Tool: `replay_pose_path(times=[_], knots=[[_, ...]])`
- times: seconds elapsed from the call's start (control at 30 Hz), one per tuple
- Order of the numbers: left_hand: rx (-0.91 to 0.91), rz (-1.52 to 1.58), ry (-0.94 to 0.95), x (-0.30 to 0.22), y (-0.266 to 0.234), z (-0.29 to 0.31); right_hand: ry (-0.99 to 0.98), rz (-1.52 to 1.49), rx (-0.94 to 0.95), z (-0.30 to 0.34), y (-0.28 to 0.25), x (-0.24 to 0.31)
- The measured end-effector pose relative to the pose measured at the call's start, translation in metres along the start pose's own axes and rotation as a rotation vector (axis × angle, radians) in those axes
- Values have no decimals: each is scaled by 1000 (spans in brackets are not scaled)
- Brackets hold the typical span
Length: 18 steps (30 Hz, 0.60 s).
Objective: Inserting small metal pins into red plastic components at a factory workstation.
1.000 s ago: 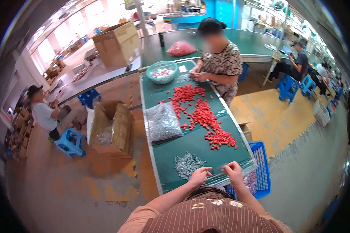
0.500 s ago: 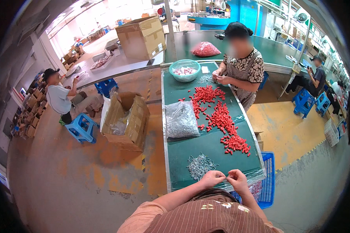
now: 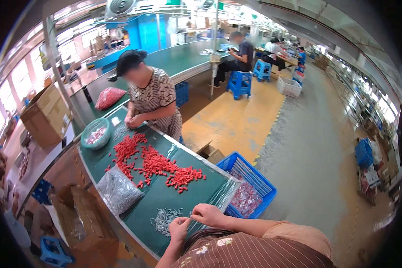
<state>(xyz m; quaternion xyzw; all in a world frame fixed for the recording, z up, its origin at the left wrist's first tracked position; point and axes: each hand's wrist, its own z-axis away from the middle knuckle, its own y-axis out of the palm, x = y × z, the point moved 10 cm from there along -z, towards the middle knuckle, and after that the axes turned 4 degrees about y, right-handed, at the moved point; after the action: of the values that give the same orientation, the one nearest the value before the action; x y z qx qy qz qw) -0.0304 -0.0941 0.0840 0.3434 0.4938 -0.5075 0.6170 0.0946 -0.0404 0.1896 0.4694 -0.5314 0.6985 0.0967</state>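
Observation:
Over the near edge of the green table, my left hand (image 3: 179, 228) and my right hand (image 3: 208, 215) meet at the fingertips. Both are closed in a pinch; whatever lies between them is too small to make out. Right beside my left hand is a loose pile of small grey metal pins or screws (image 3: 163, 219). Farther up the table, red plastic sleeve-like pieces (image 3: 158, 161) spread in a long heap. A clear bag full of silvery small parts (image 3: 117, 190) lies along the left edge.
A blue crate (image 3: 265, 195) holding bagged red and white parts stands right of the table (image 3: 149, 198). Across it, a co-worker (image 3: 154, 96) handles small parts near a green basket (image 3: 96, 135). An open cardboard box (image 3: 82, 214) sits left; blue stools (image 3: 240, 84) stand farther back.
My view has swung to the right, bringing the blue crate and the aisle fully into sight. My hands stay pinched together near the table's edge.

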Motion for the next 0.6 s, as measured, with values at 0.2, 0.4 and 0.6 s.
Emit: replay_pose_path(times=[0.2,0.4,0.6], knots=[[24,-46,149,-20,12,0,127,-143,78,-3,21,-36],[12,-36,179,-29,15,0,182,-173,98,-6,24,-39],[-78,-141,418,-41,11,6,179,-21,-37,-4,25,-31]])
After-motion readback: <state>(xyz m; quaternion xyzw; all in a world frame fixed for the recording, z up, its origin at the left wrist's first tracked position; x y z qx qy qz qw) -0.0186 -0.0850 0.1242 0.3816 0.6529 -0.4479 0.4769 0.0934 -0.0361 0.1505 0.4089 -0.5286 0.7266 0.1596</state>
